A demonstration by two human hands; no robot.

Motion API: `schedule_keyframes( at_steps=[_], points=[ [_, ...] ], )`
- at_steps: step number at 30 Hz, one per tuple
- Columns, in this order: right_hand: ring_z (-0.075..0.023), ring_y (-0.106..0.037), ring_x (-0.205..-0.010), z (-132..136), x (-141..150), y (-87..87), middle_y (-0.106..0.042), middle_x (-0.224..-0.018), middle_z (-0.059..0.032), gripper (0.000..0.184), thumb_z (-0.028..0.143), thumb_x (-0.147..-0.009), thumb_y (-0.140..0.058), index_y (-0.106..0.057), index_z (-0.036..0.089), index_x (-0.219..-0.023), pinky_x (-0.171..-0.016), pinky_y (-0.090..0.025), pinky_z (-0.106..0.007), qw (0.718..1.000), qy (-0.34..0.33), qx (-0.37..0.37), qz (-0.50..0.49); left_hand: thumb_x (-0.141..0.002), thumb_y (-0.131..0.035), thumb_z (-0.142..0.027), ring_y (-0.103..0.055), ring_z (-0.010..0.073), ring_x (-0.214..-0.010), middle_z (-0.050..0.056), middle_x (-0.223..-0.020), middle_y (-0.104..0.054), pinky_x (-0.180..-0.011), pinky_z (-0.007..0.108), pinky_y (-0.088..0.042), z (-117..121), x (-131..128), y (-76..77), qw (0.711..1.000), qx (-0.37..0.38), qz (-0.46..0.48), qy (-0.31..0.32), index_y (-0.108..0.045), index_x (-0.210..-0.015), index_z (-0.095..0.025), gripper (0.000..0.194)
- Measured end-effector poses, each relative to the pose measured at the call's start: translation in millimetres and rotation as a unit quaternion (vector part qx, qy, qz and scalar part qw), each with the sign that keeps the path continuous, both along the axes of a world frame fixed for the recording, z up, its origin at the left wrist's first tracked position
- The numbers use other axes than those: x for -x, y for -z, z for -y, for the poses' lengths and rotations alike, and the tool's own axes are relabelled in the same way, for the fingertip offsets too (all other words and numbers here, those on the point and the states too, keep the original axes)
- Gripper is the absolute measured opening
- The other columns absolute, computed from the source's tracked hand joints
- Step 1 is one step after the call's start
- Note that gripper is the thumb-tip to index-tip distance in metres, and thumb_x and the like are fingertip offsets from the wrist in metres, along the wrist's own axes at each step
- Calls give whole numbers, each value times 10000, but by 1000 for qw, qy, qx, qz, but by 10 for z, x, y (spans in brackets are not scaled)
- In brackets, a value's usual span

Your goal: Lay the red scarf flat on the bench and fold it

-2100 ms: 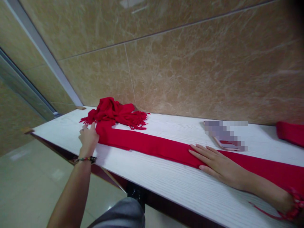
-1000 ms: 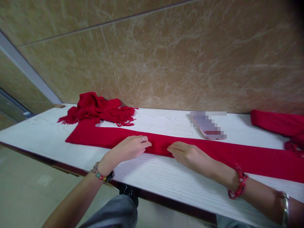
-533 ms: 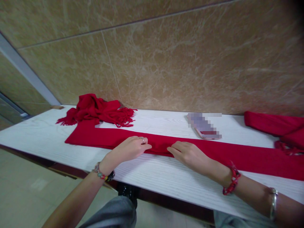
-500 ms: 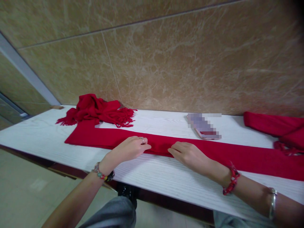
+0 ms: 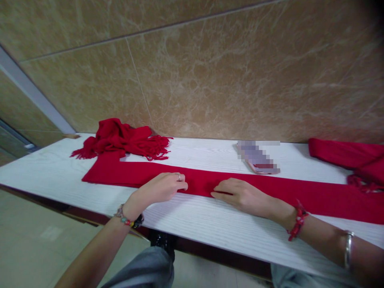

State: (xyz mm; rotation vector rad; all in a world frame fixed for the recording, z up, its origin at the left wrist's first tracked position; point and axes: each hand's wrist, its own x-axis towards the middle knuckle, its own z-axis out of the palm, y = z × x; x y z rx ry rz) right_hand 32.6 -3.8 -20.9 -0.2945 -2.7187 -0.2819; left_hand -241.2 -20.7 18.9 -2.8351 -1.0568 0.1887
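A long red scarf lies in a flat, folded strip along the white table. Near the middle of its front edge, my left hand is closed on the cloth with its fingers curled under. A short way to the right, my right hand also grips the front edge, thumb below the bent fingers. Between the two hands the fabric lies smooth. At the left end the strip turns back toward a crumpled red fringed heap; whether they are one piece I cannot tell.
A phone, partly blurred out, rests behind the scarf. Another folded red cloth with fringe is at the back right. The white table meets a brown marbled wall. A small brown object sits at the far left corner.
The small raised fold at the scarf's front edge between my hands has flattened. My left fingertips have drawn slightly left, and my right hand has barely shifted.
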Motion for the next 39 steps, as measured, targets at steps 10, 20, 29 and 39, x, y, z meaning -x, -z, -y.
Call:
schedule_keyframes(
  at_steps=[10, 20, 29, 39],
  points=[
    [-198, -508, -1085, -6, -12, -68, -596, -1138, -105, 310, 212, -888, -416, -582, 166, -1146, -922, -429, -384, 990, -4, 139, -28, -730, -475, -72, -537, 146, -761, 5, -799, -559, -673, 220, -403, 29, 303, -153, 994, 60, 27, -88, -550, -756, -183, 136],
    [-284, -279, -1300, -57, 500, 15, -334, -1397, -188, 607, 461, -895, -350, -324, 70, -1358, -1036, -270, -513, 972, 178, 156, 12, -908, -367, -386, -219, 252, -1319, 136, -1438, -253, -1051, 383, -210, -25, 121, 120, 974, 52, 116, -187, -321, -1351, -164, 497],
    [-275, -181, -1332, -12, 429, 7, -227, -1441, -167, 653, 510, -900, -270, -272, 66, -1380, -1068, -174, -520, 966, 199, 150, 63, -902, -312, -467, 1, 262, -1359, 114, -1487, -25, -1074, 446, -85, -18, 56, 175, 965, 108, 39, -237, -197, -1407, -162, 601],
    [-262, -229, -1318, 42, 255, 83, -278, -1414, -197, 642, 487, -908, -281, -287, 39, -1367, -1063, -231, -485, 965, 208, 143, 74, -925, -231, -429, -32, 203, -1362, 98, -1481, -72, -1074, 441, -134, 96, -116, 139, 962, 178, 43, -204, -113, -1419, -134, 587]
  ],
)
